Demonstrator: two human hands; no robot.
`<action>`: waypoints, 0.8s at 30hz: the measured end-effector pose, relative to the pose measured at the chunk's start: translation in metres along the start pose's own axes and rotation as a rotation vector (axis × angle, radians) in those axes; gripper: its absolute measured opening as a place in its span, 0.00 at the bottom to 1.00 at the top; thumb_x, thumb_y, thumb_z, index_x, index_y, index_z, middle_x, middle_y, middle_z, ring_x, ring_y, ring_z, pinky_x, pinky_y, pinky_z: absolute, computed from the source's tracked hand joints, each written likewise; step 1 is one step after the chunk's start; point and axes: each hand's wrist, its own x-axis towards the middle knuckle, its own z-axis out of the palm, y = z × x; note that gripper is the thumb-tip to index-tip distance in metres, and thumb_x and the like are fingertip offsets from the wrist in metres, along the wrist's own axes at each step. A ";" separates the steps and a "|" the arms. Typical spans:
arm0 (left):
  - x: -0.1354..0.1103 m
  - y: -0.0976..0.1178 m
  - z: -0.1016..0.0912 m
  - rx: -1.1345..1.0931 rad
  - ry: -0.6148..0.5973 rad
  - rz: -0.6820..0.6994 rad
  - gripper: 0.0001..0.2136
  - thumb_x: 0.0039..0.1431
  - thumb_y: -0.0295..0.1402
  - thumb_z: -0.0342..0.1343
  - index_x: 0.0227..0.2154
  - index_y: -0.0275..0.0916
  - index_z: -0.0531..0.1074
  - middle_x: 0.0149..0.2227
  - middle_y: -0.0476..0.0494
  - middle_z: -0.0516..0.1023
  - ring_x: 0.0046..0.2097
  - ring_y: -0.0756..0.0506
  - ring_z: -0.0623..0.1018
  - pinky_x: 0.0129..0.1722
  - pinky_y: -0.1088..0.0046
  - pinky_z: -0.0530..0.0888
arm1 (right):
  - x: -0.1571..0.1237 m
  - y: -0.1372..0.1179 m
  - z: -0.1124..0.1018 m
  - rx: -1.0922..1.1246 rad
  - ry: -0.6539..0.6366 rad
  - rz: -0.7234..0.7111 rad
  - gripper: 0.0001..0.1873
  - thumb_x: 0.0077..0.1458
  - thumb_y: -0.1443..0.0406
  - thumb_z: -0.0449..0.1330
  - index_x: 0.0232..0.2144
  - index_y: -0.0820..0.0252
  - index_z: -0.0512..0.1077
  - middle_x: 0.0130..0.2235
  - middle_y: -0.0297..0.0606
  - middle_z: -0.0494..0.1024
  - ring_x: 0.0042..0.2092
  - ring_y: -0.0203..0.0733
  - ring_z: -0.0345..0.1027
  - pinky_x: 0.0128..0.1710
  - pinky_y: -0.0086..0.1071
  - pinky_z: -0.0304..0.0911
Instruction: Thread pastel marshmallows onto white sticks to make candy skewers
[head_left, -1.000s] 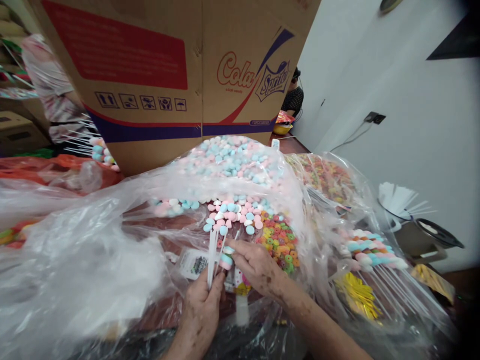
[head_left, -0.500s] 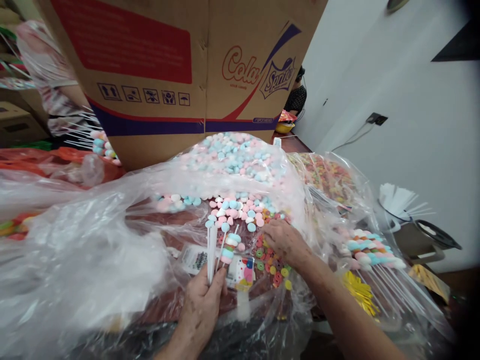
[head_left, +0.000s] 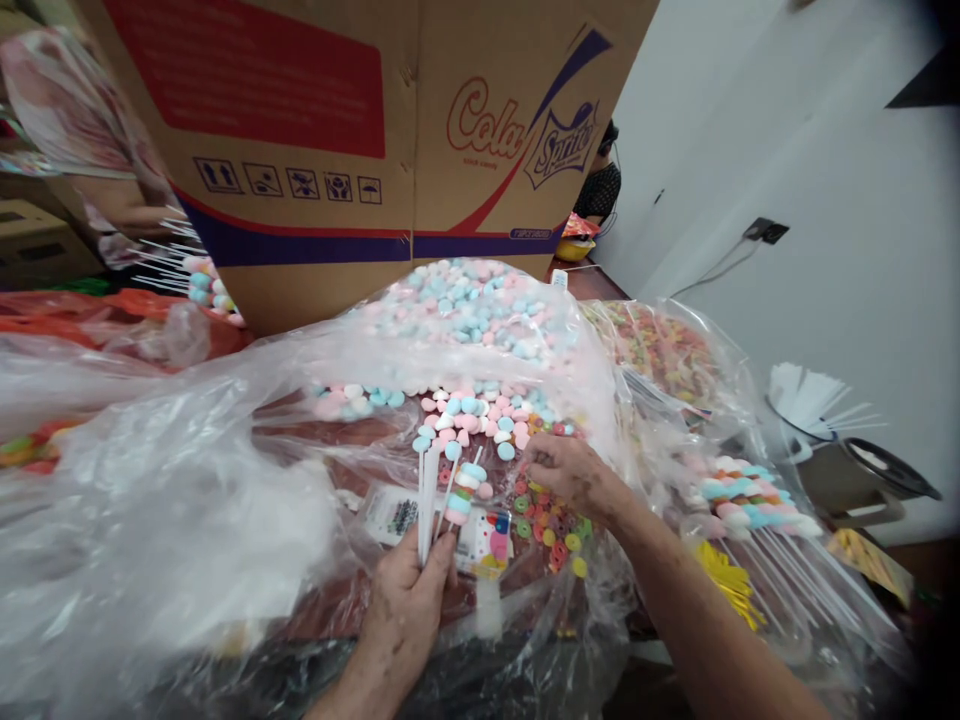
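Left hand (head_left: pixel 409 585), lower middle of the frame: closed round a bundle of white sticks (head_left: pixel 427 505) and, beside them, one loaded candy stick (head_left: pixel 462 495). Right hand (head_left: pixel 574 475), just right of centre: fingers curled over the ring candies (head_left: pixel 551 520); cannot tell whether a piece is pinched.

Step in hand, as I read it: choosing a ring for the loaded stick. Adding one would call for pinching a single ring, lining its hole up with the bare tip, and the left hand keeping the stick steady.

Loaded stick stands near the frame's centre, leaning slightly right. Soft, rounded pieces: pale blue near the tip, white below, a thin orange-and-green band about mid-stack, then blue, paler at the base. Short bare tip above.

Below it, a printed packet (head_left: pixel 497 535) on the red-brown table (head_left: pixel 459 610). Just above the hands, loose marshmallows (head_left: pixel 465 415) spill from a clear bag (head_left: pixel 465 310). Right side: filled skewers (head_left: pixel 757 495) lying together, yellow ties (head_left: pixel 727 580) near them. Top: large cardboard box (head_left: pixel 390 160).
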 end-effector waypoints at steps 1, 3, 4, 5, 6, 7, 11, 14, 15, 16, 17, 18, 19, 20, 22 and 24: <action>0.000 0.000 0.000 0.001 -0.002 -0.001 0.14 0.55 0.44 0.54 0.24 0.39 0.72 0.14 0.57 0.63 0.17 0.50 0.63 0.17 0.76 0.59 | 0.000 -0.002 -0.001 -0.009 -0.022 -0.001 0.07 0.52 0.71 0.55 0.29 0.59 0.74 0.28 0.34 0.75 0.32 0.38 0.66 0.31 0.27 0.54; 0.001 -0.001 0.000 -0.006 -0.011 -0.002 0.14 0.55 0.44 0.54 0.24 0.40 0.72 0.13 0.57 0.62 0.17 0.50 0.63 0.17 0.76 0.59 | 0.000 -0.008 -0.003 -0.087 -0.064 -0.005 0.07 0.51 0.71 0.57 0.25 0.60 0.74 0.27 0.35 0.75 0.33 0.38 0.67 0.31 0.27 0.52; 0.001 -0.001 0.000 -0.008 -0.008 0.000 0.13 0.55 0.44 0.54 0.24 0.39 0.72 0.13 0.57 0.63 0.17 0.50 0.63 0.17 0.77 0.58 | 0.001 -0.011 -0.002 -0.141 -0.084 0.005 0.07 0.50 0.71 0.57 0.24 0.60 0.74 0.27 0.35 0.75 0.33 0.39 0.68 0.30 0.27 0.52; 0.002 -0.001 0.000 -0.008 -0.009 0.007 0.13 0.55 0.44 0.54 0.23 0.39 0.72 0.13 0.57 0.63 0.17 0.50 0.63 0.17 0.77 0.59 | 0.002 -0.015 -0.002 -0.196 -0.103 0.024 0.07 0.51 0.71 0.57 0.25 0.60 0.74 0.27 0.37 0.76 0.33 0.40 0.68 0.30 0.28 0.52; 0.002 -0.002 -0.001 -0.007 -0.017 0.014 0.13 0.55 0.43 0.54 0.24 0.39 0.73 0.14 0.56 0.64 0.17 0.50 0.64 0.17 0.77 0.59 | 0.003 -0.018 -0.002 -0.247 -0.121 0.043 0.08 0.52 0.70 0.57 0.26 0.60 0.75 0.28 0.38 0.77 0.34 0.41 0.69 0.30 0.28 0.52; 0.002 -0.001 -0.001 -0.006 -0.022 0.019 0.13 0.55 0.43 0.54 0.24 0.39 0.73 0.14 0.56 0.65 0.18 0.50 0.65 0.17 0.77 0.60 | 0.003 -0.021 -0.001 -0.289 -0.138 0.059 0.08 0.53 0.69 0.57 0.27 0.60 0.76 0.29 0.40 0.78 0.34 0.42 0.70 0.30 0.29 0.53; 0.001 -0.001 -0.002 -0.010 -0.026 -0.002 0.14 0.56 0.43 0.54 0.24 0.39 0.73 0.14 0.56 0.64 0.17 0.50 0.63 0.17 0.77 0.59 | 0.001 -0.029 0.002 -0.360 -0.163 0.068 0.10 0.56 0.67 0.56 0.32 0.60 0.79 0.36 0.48 0.80 0.39 0.48 0.74 0.34 0.31 0.60; 0.000 -0.001 -0.002 -0.029 -0.056 0.006 0.14 0.57 0.43 0.53 0.27 0.38 0.74 0.15 0.56 0.63 0.18 0.51 0.62 0.17 0.77 0.58 | -0.005 -0.029 0.005 -0.348 -0.096 0.050 0.08 0.54 0.70 0.58 0.31 0.62 0.79 0.38 0.51 0.80 0.41 0.49 0.73 0.37 0.33 0.62; -0.001 -0.001 -0.002 -0.034 -0.059 0.011 0.13 0.57 0.43 0.53 0.28 0.38 0.74 0.15 0.56 0.63 0.18 0.51 0.63 0.17 0.77 0.58 | -0.007 -0.029 0.006 -0.335 -0.087 0.034 0.08 0.54 0.71 0.58 0.31 0.62 0.78 0.38 0.51 0.80 0.41 0.49 0.73 0.38 0.33 0.62; -0.001 -0.002 -0.002 -0.034 -0.060 0.013 0.13 0.57 0.43 0.53 0.28 0.38 0.74 0.15 0.56 0.64 0.18 0.50 0.63 0.17 0.77 0.58 | -0.008 -0.028 0.007 -0.314 -0.088 0.017 0.08 0.53 0.72 0.57 0.30 0.63 0.77 0.38 0.50 0.80 0.41 0.48 0.72 0.38 0.33 0.61; -0.001 -0.002 -0.002 -0.033 -0.061 0.013 0.13 0.57 0.43 0.53 0.29 0.38 0.75 0.15 0.56 0.64 0.18 0.50 0.63 0.17 0.77 0.58 | -0.010 -0.027 0.008 -0.274 -0.088 0.011 0.07 0.53 0.72 0.57 0.29 0.63 0.76 0.37 0.49 0.80 0.40 0.46 0.71 0.38 0.32 0.61; -0.001 -0.002 -0.002 -0.031 -0.063 0.011 0.13 0.57 0.43 0.53 0.29 0.37 0.75 0.15 0.55 0.64 0.18 0.50 0.63 0.17 0.77 0.58 | -0.010 -0.025 0.009 -0.203 -0.077 0.015 0.07 0.52 0.72 0.56 0.28 0.62 0.74 0.35 0.46 0.79 0.39 0.45 0.71 0.37 0.32 0.61; -0.001 -0.002 -0.002 -0.029 -0.065 0.009 0.13 0.57 0.43 0.53 0.30 0.37 0.75 0.15 0.55 0.65 0.18 0.50 0.63 0.17 0.77 0.58 | -0.010 -0.022 0.011 -0.098 -0.051 0.030 0.06 0.52 0.72 0.56 0.28 0.61 0.73 0.33 0.42 0.78 0.37 0.42 0.70 0.36 0.31 0.60; 0.000 -0.002 -0.001 -0.025 -0.066 0.008 0.13 0.57 0.42 0.53 0.30 0.37 0.75 0.15 0.55 0.66 0.18 0.50 0.63 0.16 0.77 0.58 | -0.009 -0.020 0.012 0.042 -0.007 0.052 0.05 0.52 0.70 0.56 0.28 0.60 0.72 0.31 0.38 0.77 0.34 0.40 0.69 0.34 0.30 0.59; 0.000 -0.003 -0.001 -0.023 -0.072 0.017 0.13 0.57 0.42 0.53 0.30 0.38 0.76 0.16 0.54 0.67 0.18 0.50 0.63 0.16 0.77 0.58 | -0.007 -0.015 0.017 0.405 0.093 0.075 0.02 0.51 0.67 0.57 0.29 0.58 0.70 0.27 0.33 0.74 0.29 0.37 0.66 0.29 0.29 0.58; 0.000 -0.004 0.000 -0.023 -0.092 0.032 0.13 0.58 0.42 0.53 0.29 0.38 0.76 0.16 0.54 0.67 0.18 0.50 0.64 0.16 0.77 0.59 | -0.003 -0.013 0.021 0.768 0.160 0.058 0.05 0.49 0.62 0.60 0.28 0.57 0.69 0.25 0.31 0.72 0.27 0.36 0.64 0.27 0.29 0.58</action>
